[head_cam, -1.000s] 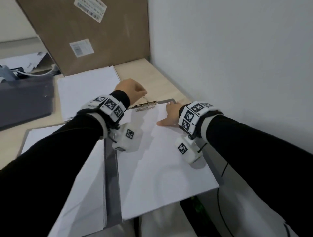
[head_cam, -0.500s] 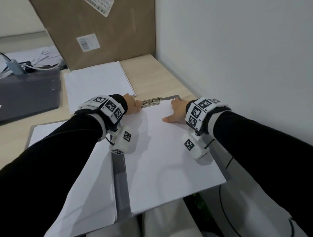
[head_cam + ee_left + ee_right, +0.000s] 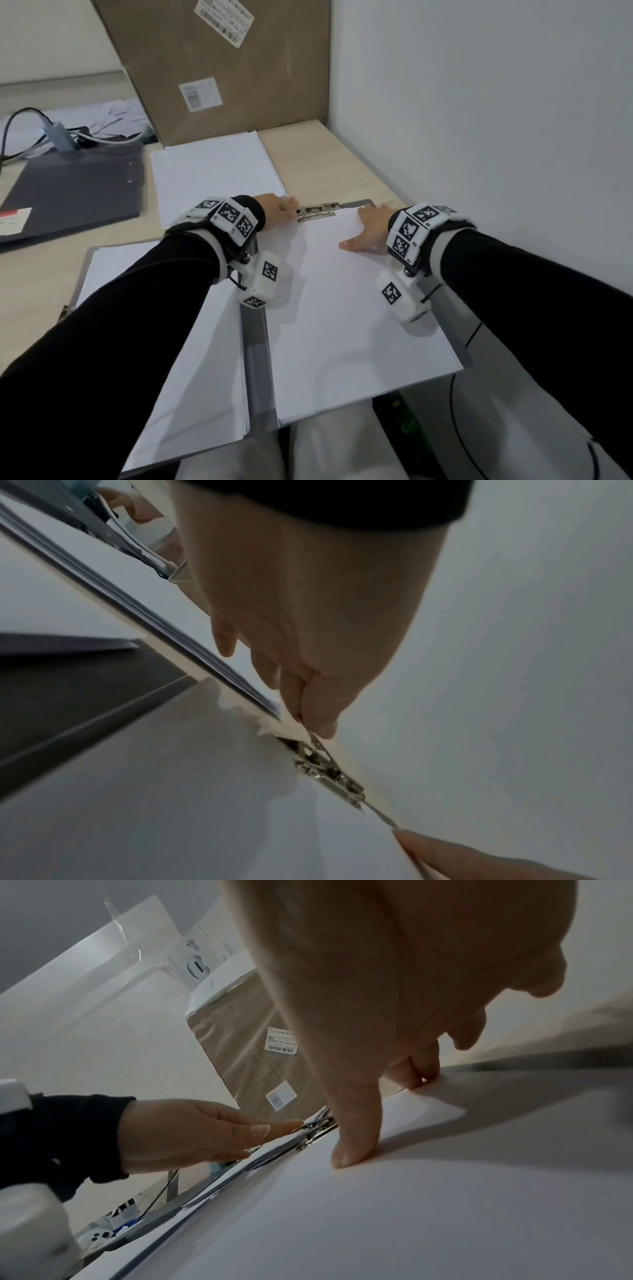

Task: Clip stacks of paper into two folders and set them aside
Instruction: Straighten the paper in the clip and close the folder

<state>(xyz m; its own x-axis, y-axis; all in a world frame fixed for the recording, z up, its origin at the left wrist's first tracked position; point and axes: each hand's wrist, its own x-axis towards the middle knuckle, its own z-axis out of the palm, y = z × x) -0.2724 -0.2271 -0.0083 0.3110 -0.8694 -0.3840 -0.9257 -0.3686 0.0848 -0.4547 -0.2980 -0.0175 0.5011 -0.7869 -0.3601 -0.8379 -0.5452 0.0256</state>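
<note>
An open grey folder [image 3: 257,342] lies in front of me with a white paper stack on each half. The right stack [image 3: 342,325] has its top edge under the metal clip [image 3: 317,212]. My left hand [image 3: 282,205] reaches the clip's left end, and its straight fingertips [image 3: 291,1123] press on the lever of the clip [image 3: 325,769]. My right hand [image 3: 371,226] lies flat on the right stack near its top right corner, with the thumb [image 3: 352,1137] pressing the sheet. The left stack [image 3: 191,359] lies partly under my left forearm.
A loose paper stack [image 3: 212,174] lies behind the folder. A closed dark folder [image 3: 75,192] sits at the far left, with cables behind it. A cardboard box [image 3: 222,68] stands at the back. A white wall [image 3: 479,137] runs close along the right. The folder overhangs the desk's near edge.
My left hand has come down from a raised position to the clip, and the lever has gone down with it. My right hand has stayed flat on the paper.
</note>
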